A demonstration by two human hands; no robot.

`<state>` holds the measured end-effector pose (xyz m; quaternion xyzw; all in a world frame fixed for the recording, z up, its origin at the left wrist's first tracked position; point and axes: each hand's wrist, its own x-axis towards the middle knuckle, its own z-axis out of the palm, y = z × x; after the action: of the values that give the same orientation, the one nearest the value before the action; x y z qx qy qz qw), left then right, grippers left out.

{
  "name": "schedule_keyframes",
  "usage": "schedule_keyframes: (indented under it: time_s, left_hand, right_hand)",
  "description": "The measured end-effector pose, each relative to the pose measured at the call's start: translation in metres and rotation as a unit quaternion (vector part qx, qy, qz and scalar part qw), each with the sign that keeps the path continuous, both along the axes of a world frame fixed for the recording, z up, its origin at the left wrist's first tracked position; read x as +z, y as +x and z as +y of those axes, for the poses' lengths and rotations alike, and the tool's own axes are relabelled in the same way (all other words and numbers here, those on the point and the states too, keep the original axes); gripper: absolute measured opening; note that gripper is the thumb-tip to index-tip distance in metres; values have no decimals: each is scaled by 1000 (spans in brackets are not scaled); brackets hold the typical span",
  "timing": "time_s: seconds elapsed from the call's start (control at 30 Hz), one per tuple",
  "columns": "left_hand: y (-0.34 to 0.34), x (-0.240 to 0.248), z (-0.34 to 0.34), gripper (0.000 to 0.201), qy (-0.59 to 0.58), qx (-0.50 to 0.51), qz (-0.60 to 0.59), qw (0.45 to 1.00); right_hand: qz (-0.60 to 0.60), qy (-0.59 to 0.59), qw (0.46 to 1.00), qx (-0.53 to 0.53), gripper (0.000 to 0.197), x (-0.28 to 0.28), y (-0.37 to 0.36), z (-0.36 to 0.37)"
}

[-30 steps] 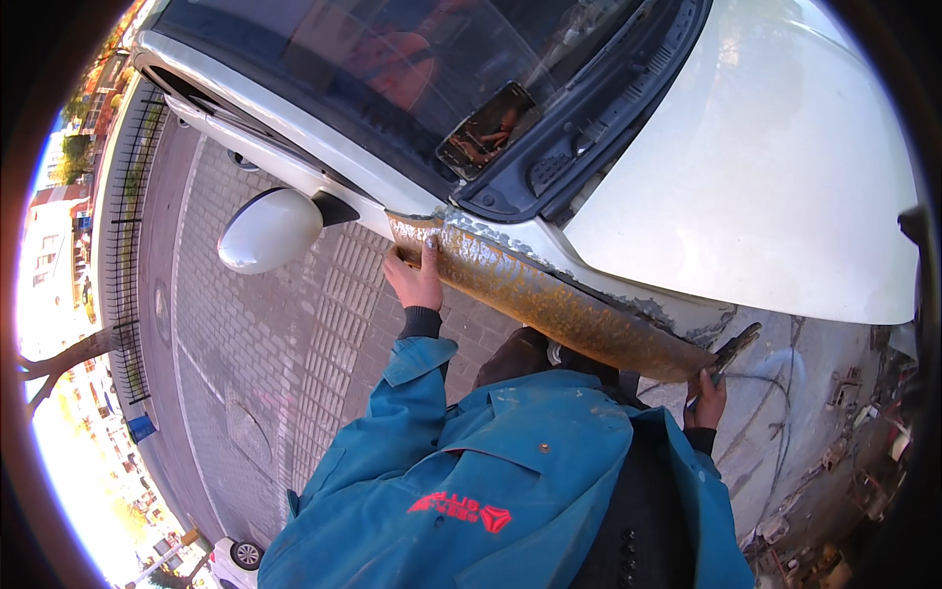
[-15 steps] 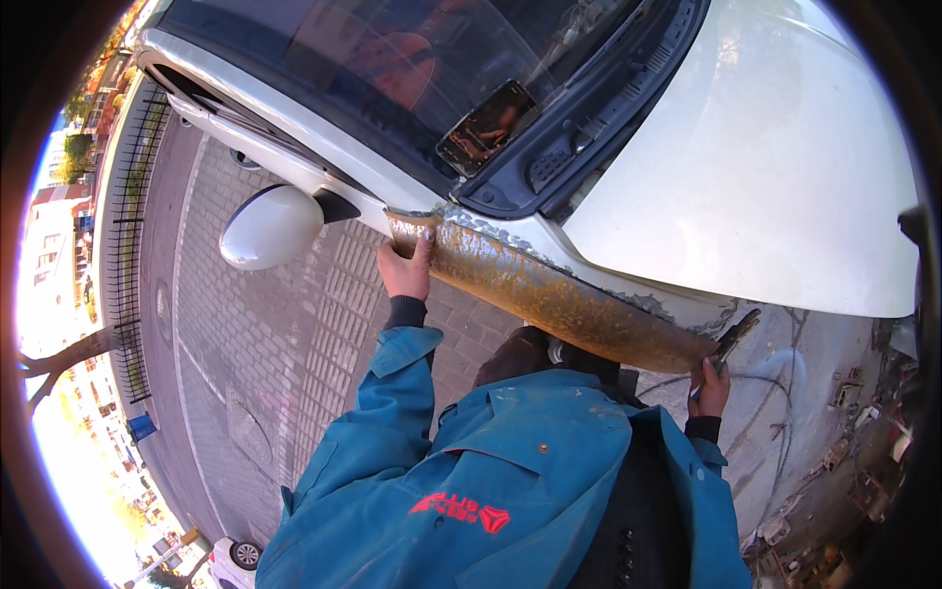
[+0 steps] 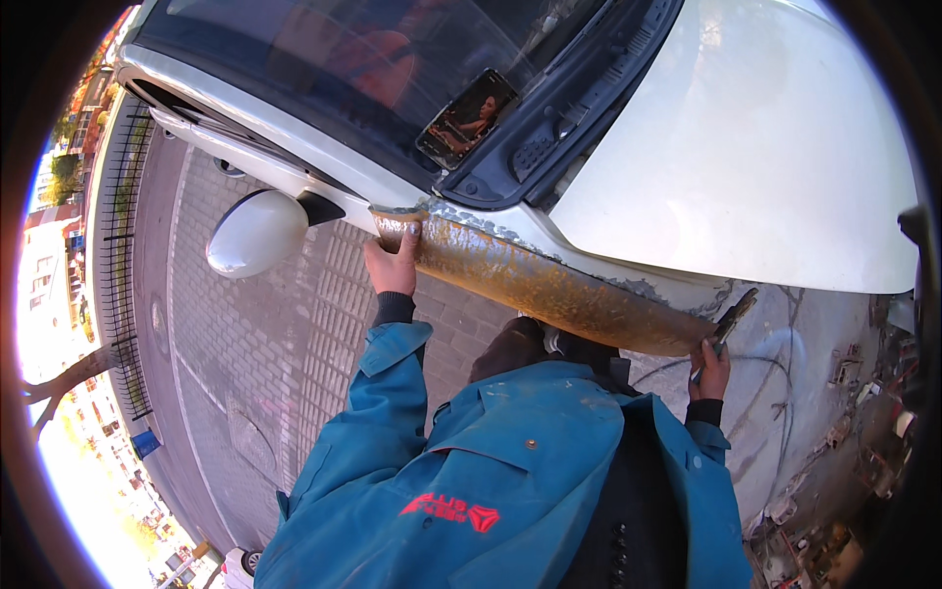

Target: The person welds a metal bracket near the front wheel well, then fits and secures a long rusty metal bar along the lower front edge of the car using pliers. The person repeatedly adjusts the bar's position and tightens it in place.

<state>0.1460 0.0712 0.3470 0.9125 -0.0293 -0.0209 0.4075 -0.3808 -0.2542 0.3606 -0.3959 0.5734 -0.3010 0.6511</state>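
A long curved metal panel [image 3: 549, 290], rust-brown with bare silvery patches, runs along the side of the white car below the windscreen corner. My left hand [image 3: 393, 263] grips its left end, thumb on top and the fingers hidden beneath. At the panel's right end my right hand [image 3: 708, 373] is closed round a dark hand tool [image 3: 734, 316] whose narrow end sticks up past the panel corner. Its exact kind is not clear. Grey, chipped-looking patches [image 3: 481, 224] line the white bodywork along the panel's upper edge.
A white wing mirror [image 3: 257, 234] juts out left of my left hand. The white bonnet [image 3: 746, 147] fills the upper right. A phone [image 3: 467, 120] with a lit screen lies at the windscreen's lower corner. A dark cable [image 3: 775, 365] crosses the ground at right, near scattered debris.
The whole view has shifted slightly, so the car, panel and hands appear a little higher and further left. Both hands keep the same hold.
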Motion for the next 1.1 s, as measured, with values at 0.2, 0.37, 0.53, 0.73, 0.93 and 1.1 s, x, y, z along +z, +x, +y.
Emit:
schedule_keyframes:
  time_s: [0.2, 0.37, 0.53, 0.73, 0.93, 1.1]
  left_hand:
    - [-3, 5, -4, 96, -17, -6, 11, 1000]
    - [0, 9, -4, 100, 5, -9, 19, 1000]
    - [2, 12, -6, 100, -7, -20, 17, 1000]
    - [8, 15, -7, 94, -13, -30, 43, 999]
    - [9, 4, -8, 95, -16, -29, 6, 999]
    - [3, 7, -12, 91, 22, -4, -17, 1000]
  right_hand:
    - [16, 9, 1000, -20, 10, 10, 7, 0]
    - [3, 12, 999, -36, 10, 5, 11, -3]
    - [-25, 21, 999, -33, 12, -3, 7, -6]
    - [-17, 30, 999, -35, 11, -10, 7, -7]
    - [-38, 16, 999, -25, 16, -14, 5, -6]
    - [-59, 16, 997, -36, 16, -16, 8, -4]
